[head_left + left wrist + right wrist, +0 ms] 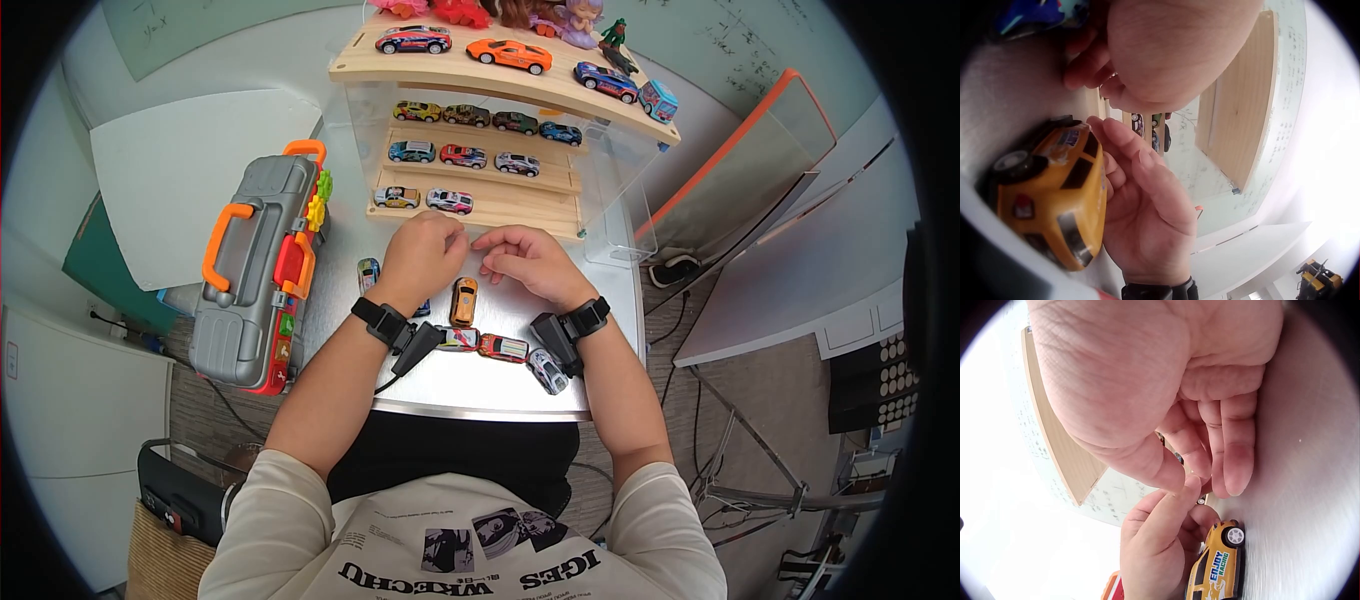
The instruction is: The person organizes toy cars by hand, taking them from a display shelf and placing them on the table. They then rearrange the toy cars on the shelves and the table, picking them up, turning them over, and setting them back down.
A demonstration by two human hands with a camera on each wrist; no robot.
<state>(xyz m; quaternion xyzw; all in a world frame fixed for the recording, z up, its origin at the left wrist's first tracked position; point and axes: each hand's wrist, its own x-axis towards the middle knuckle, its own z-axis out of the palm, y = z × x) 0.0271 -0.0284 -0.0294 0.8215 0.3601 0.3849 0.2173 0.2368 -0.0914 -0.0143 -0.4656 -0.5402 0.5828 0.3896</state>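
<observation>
My left hand (425, 255) is above the table before the lowest shelf, its fingers loosely bent, nothing visible in them. Facing it, my right hand (530, 262) has relaxed, slightly bent fingers and holds nothing. The fingertips of both hands are close together; whether they touch is unclear. A yellow-orange toy car (463, 302) stands on the table just below the gap between the hands. In the left wrist view the orange car (1066, 194) is beside the right hand (1147, 219). The right wrist view shows lettering on the car (1216, 569), next to the left hand (1160, 550).
A wooden shelf rack (485, 178) with rows of toy cars stands behind the hands. Near the table's front edge are a red car (503, 347), a white car (547, 371) and another partly covered car (460, 339). A grey toolbox-like case (255, 270) is at left.
</observation>
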